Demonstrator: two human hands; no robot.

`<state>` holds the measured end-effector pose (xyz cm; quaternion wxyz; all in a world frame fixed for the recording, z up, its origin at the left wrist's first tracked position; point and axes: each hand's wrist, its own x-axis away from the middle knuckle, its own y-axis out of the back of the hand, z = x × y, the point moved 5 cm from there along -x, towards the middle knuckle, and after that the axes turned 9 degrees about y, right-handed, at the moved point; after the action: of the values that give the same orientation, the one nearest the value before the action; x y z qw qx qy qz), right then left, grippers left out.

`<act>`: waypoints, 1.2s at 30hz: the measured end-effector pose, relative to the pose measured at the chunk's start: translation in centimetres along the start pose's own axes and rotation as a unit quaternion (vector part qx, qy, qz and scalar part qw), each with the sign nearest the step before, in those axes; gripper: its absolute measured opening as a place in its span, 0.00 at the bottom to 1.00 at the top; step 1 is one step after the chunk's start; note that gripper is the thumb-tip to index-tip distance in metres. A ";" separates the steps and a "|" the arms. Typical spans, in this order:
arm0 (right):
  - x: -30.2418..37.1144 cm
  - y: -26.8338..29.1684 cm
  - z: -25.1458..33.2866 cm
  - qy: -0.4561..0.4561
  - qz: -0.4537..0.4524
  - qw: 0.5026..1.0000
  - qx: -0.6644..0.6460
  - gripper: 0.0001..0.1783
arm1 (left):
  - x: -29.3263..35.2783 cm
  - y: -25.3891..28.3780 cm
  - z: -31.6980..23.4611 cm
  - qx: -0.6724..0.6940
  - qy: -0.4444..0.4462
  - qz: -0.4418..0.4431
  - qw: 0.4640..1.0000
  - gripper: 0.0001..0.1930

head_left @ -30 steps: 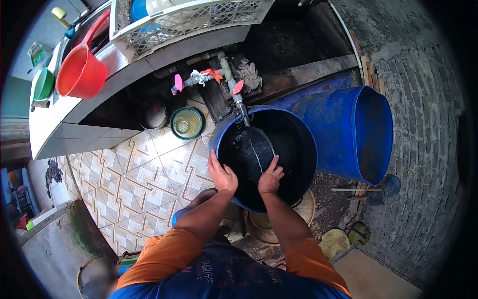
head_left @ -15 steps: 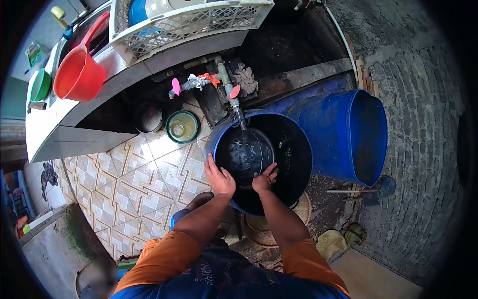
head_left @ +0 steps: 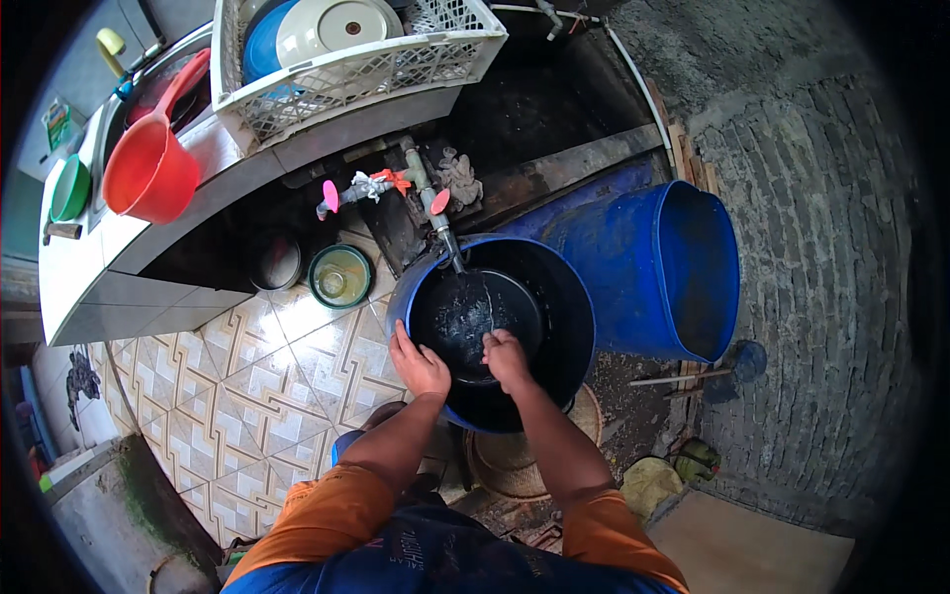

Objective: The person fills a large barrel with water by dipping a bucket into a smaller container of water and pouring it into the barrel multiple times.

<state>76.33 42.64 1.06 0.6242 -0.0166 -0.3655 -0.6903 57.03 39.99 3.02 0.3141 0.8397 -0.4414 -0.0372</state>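
Observation:
A round black basin [head_left: 460, 342] sits inside the mouth of a dark blue barrel [head_left: 584, 312], with water splashing in it. Above it, a metal tap [head_left: 453, 252] on a grey pipe lets a thin stream run down. My left hand [head_left: 420, 370] grips the basin's left edge, thumb on the inner side, fingers against the barrel's rim. Over the basin's right part is my right hand [head_left: 507, 358], its fingers curled in; whatever they hold, if anything, is hidden.
Another blue barrel [head_left: 633, 267] lies on its side to the right. A red dipper [head_left: 148, 178] and a white crate [head_left: 366, 84] of dishes stand on the tiled counter. A green-rimmed bowl [head_left: 339, 276] rests on the patterned floor; a woven tray [head_left: 520, 465] lies below the barrel.
My right hand has moved left over the basin and its fingers, spread before, are now curled. My left hand stays at the left edge. The whole view has shifted slightly.

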 end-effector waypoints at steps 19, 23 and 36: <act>11.3 10.4 10.2 0.022 -0.041 0.965 -0.258 0.08 | -0.3 -0.4 1.3 0.064 -0.022 -0.009 0.998 0.24; 15.4 12.6 14.1 0.048 -0.056 0.960 -0.271 0.09 | -0.5 -0.5 1.9 0.052 -0.021 -0.015 0.998 0.24; 34.6 22.6 15.6 0.148 -0.231 0.895 -0.351 0.11 | -3.4 -2.0 4.9 0.081 -0.111 0.007 0.990 0.28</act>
<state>81.69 22.48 39.96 0.4479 -0.0477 0.0033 -0.8928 54.72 40.93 -2.73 0.1943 0.8497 -0.4813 -0.0925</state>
